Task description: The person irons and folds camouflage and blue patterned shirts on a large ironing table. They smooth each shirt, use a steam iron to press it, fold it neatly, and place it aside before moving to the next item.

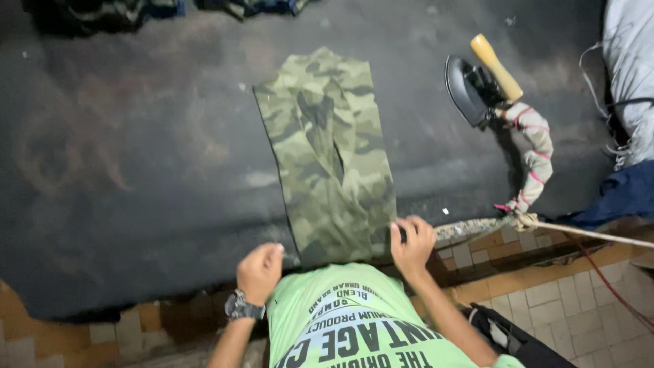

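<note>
Seen from above, one folded green camouflage cloth garment (327, 160) lies lengthwise on a wide dark padded table (136, 157), its near end hanging at the table's front edge. The person's two hands are at that edge. The right hand (411, 244) has its fingers curled onto the garment's near right corner. The left hand (259, 270), with one dark wristwatch (242, 307), is loosely curled just beside the near left corner; I cannot tell whether it grips anything. One black iron with a yellow wooden handle (480, 82) rests to the right, well apart from the garment.
</note>
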